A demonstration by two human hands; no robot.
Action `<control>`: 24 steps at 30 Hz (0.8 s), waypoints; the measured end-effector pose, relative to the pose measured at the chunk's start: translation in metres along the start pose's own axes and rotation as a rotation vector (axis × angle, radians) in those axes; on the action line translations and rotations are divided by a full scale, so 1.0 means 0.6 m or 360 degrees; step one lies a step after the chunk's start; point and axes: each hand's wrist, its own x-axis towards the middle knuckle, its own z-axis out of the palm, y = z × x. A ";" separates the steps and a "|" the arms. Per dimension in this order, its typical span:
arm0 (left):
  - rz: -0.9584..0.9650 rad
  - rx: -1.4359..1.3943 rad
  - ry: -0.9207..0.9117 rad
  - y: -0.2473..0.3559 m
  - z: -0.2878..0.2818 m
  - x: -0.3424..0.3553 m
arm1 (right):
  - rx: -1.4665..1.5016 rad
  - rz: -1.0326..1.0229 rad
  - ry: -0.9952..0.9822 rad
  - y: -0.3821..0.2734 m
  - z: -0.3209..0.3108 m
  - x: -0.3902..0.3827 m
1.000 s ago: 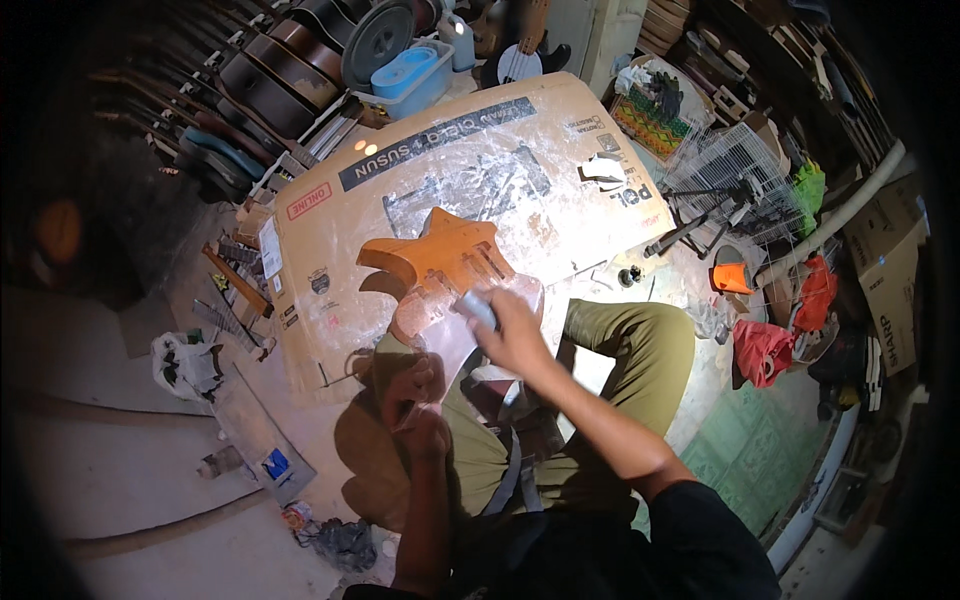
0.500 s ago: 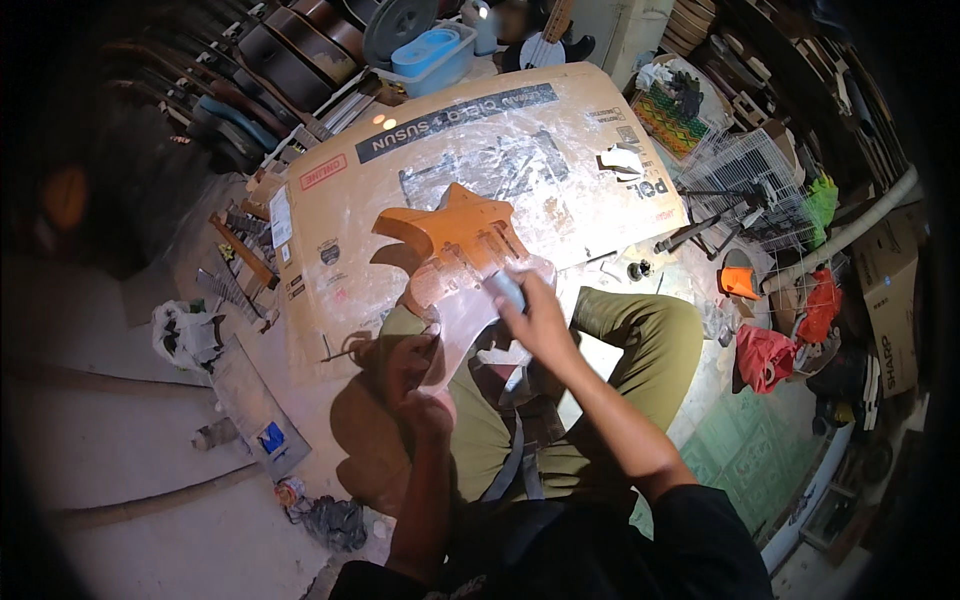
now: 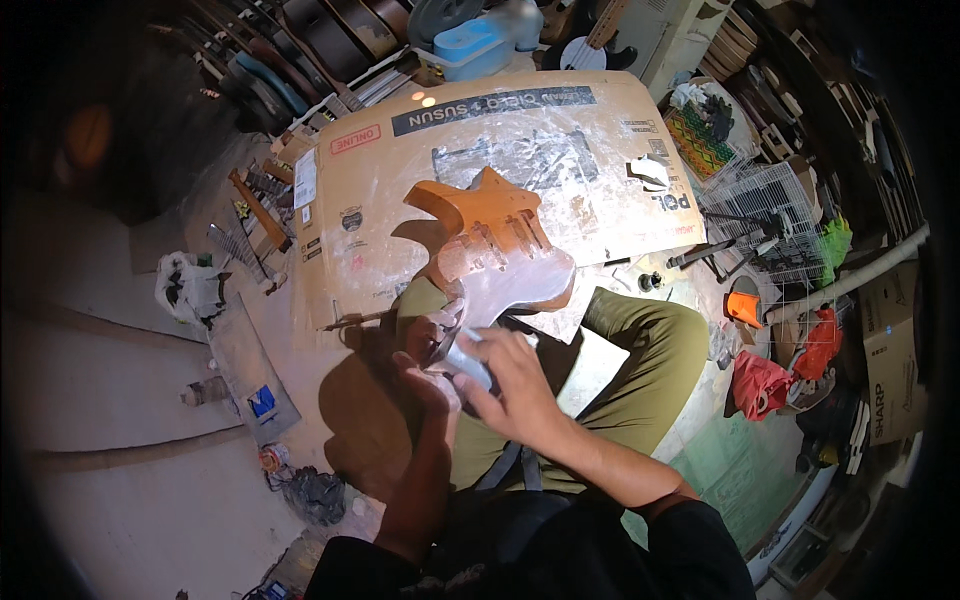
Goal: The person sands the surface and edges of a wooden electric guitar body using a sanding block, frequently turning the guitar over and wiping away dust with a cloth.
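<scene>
A wooden guitar body (image 3: 490, 225) with pointed, star-like horns lies tilted over my lap, its far end above the cardboard. Its far part is orange-brown with slots cut in it; the nearer part is pale and dusty. My left hand (image 3: 430, 375) is closed around its narrow near end, partly in shadow. In my right hand (image 3: 515, 385) is a grey-blue sanding block (image 3: 472, 362), pressed flat on that narrow end close to my left fingers. The fingers of my right hand wrap the block from above. The block hides the surface under it.
A large dusty cardboard sheet (image 3: 370, 260) covers the floor ahead, with a torn white scrap (image 3: 650, 173) on it. Several guitars (image 3: 330, 40) stand at the far left. A wire rack (image 3: 770, 210), red cloth (image 3: 760, 383) and an orange-and-black object (image 3: 743, 305) lie right.
My right hand has drawn the sanding block from the middle of the guitar body toward me, down to the narrow end by my left hand. The view has shifted slightly.
</scene>
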 end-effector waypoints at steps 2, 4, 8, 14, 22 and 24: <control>-0.0115 -0.0080 0.0078 0.002 0.003 0.004 | 0.0038 0.0083 -0.0001 0.012 0.001 0.001; -0.0023 0.0027 -0.0080 0.002 0.016 0.012 | 0.0071 0.0471 0.0013 0.091 -0.003 0.021; -0.0078 0.0002 -0.0264 -0.005 -0.026 0.015 | -0.0058 0.0041 0.0017 -0.007 0.006 0.002; 0.0219 0.0169 -0.0321 0.010 0.050 0.008 | 0.0173 0.0454 0.0118 0.054 0.008 0.025; 0.0185 0.0252 -0.0244 0.010 0.064 0.000 | 0.0085 0.0095 0.0269 0.020 0.025 -0.004; 0.0237 0.0353 -0.0342 0.008 0.063 0.002 | 0.0098 0.0164 0.0287 0.025 0.025 -0.010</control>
